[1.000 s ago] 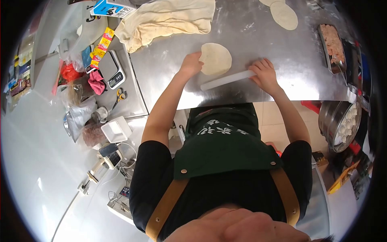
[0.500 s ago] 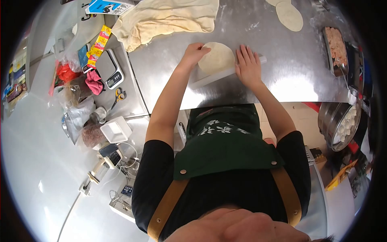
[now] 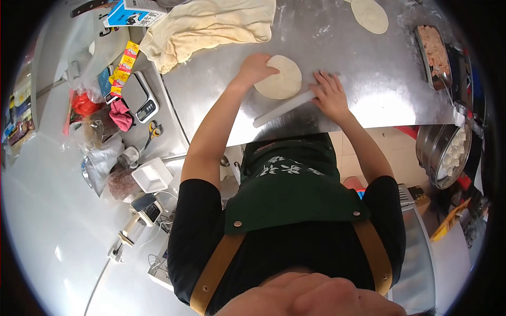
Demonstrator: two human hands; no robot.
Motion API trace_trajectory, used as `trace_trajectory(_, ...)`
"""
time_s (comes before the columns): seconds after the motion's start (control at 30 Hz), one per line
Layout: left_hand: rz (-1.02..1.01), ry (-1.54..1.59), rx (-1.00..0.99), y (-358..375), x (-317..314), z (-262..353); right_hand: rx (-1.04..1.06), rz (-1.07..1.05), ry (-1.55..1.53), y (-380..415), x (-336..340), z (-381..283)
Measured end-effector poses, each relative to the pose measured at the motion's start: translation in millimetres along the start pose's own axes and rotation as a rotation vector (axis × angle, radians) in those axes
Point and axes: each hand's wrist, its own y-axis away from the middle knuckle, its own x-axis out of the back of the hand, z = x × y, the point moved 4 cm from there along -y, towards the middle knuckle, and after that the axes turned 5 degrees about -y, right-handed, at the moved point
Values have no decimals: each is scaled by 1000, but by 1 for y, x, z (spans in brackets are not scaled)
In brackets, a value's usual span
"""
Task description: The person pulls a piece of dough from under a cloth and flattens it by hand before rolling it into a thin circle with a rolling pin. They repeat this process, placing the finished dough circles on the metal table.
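A round, flat sheet of dough (image 3: 285,79) lies on the metal table (image 3: 211,79). My left hand (image 3: 256,70) pinches the dough's left edge, thumb on top and the other fingers curled. Just below the dough, a pale rolling pin (image 3: 282,110) rests slantwise on the metal, apart from the dough. On the pin's right part lies my right hand (image 3: 330,97), palm down with its fingers stretched out.
A cream cloth (image 3: 211,29) lies at the upper left. More flat dough (image 3: 370,16) is at the top right, near a tray of filling (image 3: 435,50). Left stand a scale (image 3: 141,95), scissors (image 3: 153,131) and a white container (image 3: 152,175). A steamer (image 3: 443,158) sits lower right.
The rolling pin has moved toward me, off the dough, with my right hand on it. The dough now lies fully in view, my left hand still at its edge. The whole view has shifted slightly.
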Motion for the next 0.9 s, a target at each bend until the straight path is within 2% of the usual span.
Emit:
trace_trajectory(0.03, 79, -286, -91, 3, 1, 14, 20, -18, 9, 7, 4, 2)
trace_trajectory(0.13, 28, -553, -114, 24, -2, 55, 7, -37, -46, 20, 14, 7)
trace_trajectory(0.23, 89, -256, -142, 47, 12, 69, -27, 9, -35, 27, 40, 10)
trace_trajectory(0.33, 192, 40, 1, 57, 27, 54, -14, 47, -46, 23, 51, 14)
trace_trajectory(0.43, 290, -184, -1, 27, -3, -8, 33, 63, -62, -11, 54, 10)
trace_trajectory(0.5, 296, -155, 3, 21, -3, -16, 91, 25, -40, -38, 43, 11)
trace_trajectory(0.63, 132, 66, 143, 10, -2, -30, 137, -78, -99, -71, 17, 17)
trace_trajectory(0.73, 101, 417, 212, 10, -5, -33, -17, 154, 7, -90, 7, 11)
trace_trajectory(0.83, 89, 714, 243, 9, -11, -39, -136, 177, 114, -68, -10, 7)
trace_trajectory(0.9, 74, 757, 253, 9, -10, -39, -157, 102, 116, -49, -13, 2)
